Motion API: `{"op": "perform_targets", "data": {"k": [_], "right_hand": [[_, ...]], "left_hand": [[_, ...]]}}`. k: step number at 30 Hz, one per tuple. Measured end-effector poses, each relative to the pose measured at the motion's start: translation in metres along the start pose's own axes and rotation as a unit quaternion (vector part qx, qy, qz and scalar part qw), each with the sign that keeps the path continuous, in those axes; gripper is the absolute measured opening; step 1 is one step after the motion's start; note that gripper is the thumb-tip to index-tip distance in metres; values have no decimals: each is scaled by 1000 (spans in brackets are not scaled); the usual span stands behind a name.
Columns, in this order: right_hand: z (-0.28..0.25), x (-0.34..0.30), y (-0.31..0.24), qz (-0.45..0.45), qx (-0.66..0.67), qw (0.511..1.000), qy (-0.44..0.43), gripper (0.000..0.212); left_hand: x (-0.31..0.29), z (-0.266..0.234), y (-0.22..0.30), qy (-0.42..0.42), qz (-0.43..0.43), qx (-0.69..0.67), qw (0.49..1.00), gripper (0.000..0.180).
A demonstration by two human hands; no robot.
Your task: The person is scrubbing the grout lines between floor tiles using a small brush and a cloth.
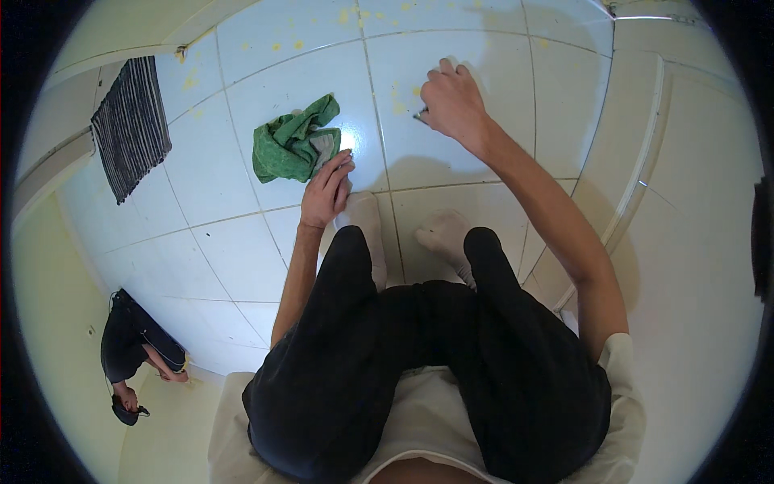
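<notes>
I squat on a white tiled floor (306,73). My right hand (453,101) is pressed down on a tile with its fingers curled. A thin, dark-edged piece (420,118) sticks out beside the thumb; its kind cannot be made out. Yellow spots (399,105) mark the tile near that hand. My left hand (326,192) is low by my foot, its fingers loosely stretched towards the near right edge of a crumpled green cloth (282,149). Whether the fingertips touch the cloth is hard to see.
My socked feet (442,234) stand just behind the hands. A striped dark mat (137,129) hangs over a ledge at the left. More yellow spots (298,45) dot the far tiles. A pale door (685,185) is at the right. Another person (137,339) crouches at the lower left.
</notes>
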State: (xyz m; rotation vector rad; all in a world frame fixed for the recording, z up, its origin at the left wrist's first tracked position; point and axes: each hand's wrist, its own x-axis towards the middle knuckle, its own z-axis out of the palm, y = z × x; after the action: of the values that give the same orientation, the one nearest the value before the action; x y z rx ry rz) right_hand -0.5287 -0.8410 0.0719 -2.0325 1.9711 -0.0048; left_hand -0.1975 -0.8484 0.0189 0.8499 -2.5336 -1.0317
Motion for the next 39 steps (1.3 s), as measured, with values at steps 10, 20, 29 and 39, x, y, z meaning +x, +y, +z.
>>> {"op": "perform_targets", "data": {"k": [10,20,29,39], "right_hand": [[7,9,4,-91,-15,994,59,9],[2,15,1,-148,-7,987,65,11],[6,13,-4,-132,-36,989,61,2],[7,4,-3,-116,-28,988,97,7]], "left_hand": [[-1,2,-2,4,0,3,1000,33],[0,1,0,8,2,5,1000,30],[1,1,2,13,4,1,1000,30],[0,1,1,12,0,2,1000,29]]}}
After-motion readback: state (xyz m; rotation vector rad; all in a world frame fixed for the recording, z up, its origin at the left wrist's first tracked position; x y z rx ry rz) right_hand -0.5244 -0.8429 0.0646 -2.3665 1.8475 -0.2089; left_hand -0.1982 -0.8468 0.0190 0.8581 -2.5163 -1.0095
